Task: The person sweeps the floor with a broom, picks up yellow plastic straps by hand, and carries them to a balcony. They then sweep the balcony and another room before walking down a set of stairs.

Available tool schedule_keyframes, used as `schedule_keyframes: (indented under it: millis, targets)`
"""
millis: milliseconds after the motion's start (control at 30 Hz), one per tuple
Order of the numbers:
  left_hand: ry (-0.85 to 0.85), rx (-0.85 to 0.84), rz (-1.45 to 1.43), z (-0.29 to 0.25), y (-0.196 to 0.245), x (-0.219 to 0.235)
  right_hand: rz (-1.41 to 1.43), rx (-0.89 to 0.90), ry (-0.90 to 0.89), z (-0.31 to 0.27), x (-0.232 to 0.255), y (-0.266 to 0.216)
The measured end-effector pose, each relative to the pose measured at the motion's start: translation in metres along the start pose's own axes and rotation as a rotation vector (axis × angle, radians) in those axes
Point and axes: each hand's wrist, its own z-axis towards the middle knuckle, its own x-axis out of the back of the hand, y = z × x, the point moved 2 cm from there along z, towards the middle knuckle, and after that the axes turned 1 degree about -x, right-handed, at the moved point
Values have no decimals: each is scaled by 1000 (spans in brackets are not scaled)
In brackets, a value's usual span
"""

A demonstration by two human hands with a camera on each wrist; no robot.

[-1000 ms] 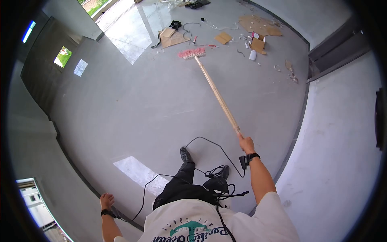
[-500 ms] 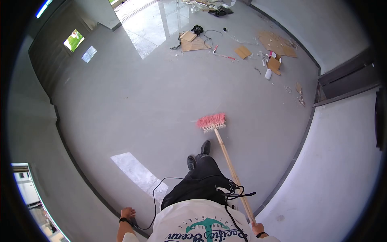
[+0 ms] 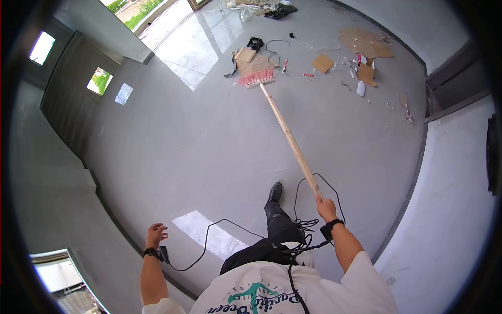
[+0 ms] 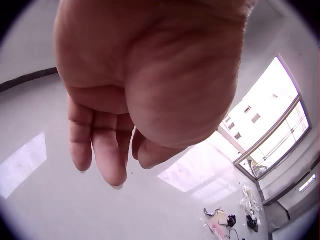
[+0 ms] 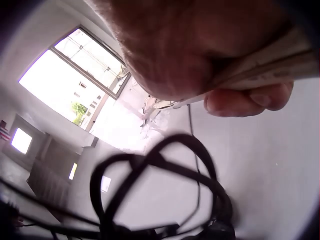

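The right hand (image 3: 327, 210) grips the near end of a wooden broom handle (image 3: 293, 144); in the right wrist view its fingers (image 5: 240, 102) curl round the pale handle (image 5: 280, 67). At the handle's far end, the pink and white broom head (image 3: 256, 78) lies at the near edge of a flat cardboard piece (image 3: 256, 63). Held out at the left side, the left hand (image 3: 156, 235) touches nothing; its fingers (image 4: 107, 150) hang loosely bent in the left wrist view.
Torn cardboard (image 3: 366, 43), an opened box (image 3: 367, 74), a white bottle (image 3: 361, 88) and small scraps lie at the back right. Plastic sheeting and a black bag (image 3: 281, 12) are at the far end. Black cables (image 3: 306, 225) loop by the legs. Walls stand on both sides.
The broom head has gone from near the feet out to the cardboard. The right hand has moved forward from beside the body, and the left hand has risen. One foot has stepped ahead.
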Motion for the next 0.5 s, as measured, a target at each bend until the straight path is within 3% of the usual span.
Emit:
schedule_keyframes:
  millis: [100, 133, 233, 267, 333, 400, 433, 467, 500]
  targets:
    - [94, 61, -37, 11, -38, 21, -30, -8, -96, -93, 15, 74]
    - [107, 137, -22, 1, -55, 23, -103, -48, -51, -130, 10, 113]
    - [141, 406, -29, -35, -150, 36, -263, -91, -251, -238, 55, 176]
    - [106, 503, 111, -57, -172, 39, -327, 70, -196, -267, 52, 228]
    - [-614, 183, 1097, -93, -177, 31, -372, -14, -206, -261, 63, 215]
    - [-59, 690, -10, -129, -212, 36, -436, -200, -214, -270, 68, 194]
    - [-56, 688, -15, -129, -223, 41, -468, -288, -218, -273, 70, 185]
    - [-245, 437, 72, -119, -230, 47, -503, -371, -221, -271, 73, 173]
    - [-151, 616, -248, -112, -229, 49, -542, -460, -236, -276, 77, 163]
